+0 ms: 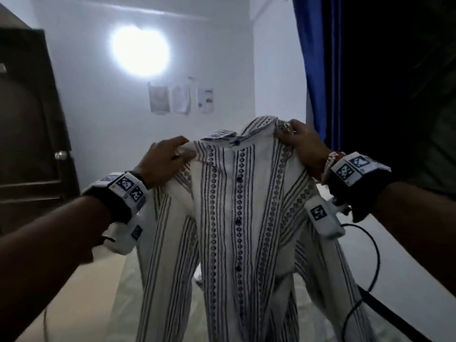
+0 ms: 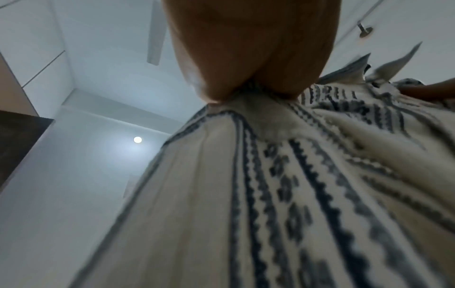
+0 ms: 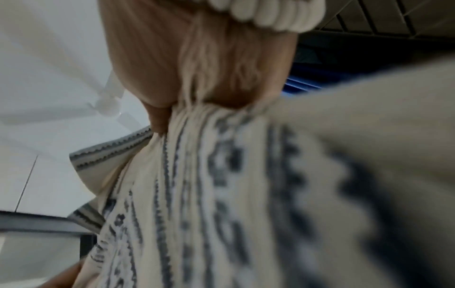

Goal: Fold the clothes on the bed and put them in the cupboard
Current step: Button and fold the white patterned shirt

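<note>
A dark wooden door (image 1: 32, 114) stands at far left. The left hand (image 1: 162, 161) pinches one shoulder of the striped white shirt (image 1: 237, 218), the right hand (image 1: 303, 146) grips the other; it hangs above the bed (image 1: 407, 243).

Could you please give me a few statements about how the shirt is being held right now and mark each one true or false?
1. The left hand grips the patterned shirt at one shoulder. True.
2. The right hand hangs free, holding nothing. False: it grips the other shoulder.
3. The shirt is lying folded flat. False: it hangs unfolded in the air.
4. The shirt's button front faces the head camera. True.
5. The curtain on the right is red. False: it is blue.
</note>
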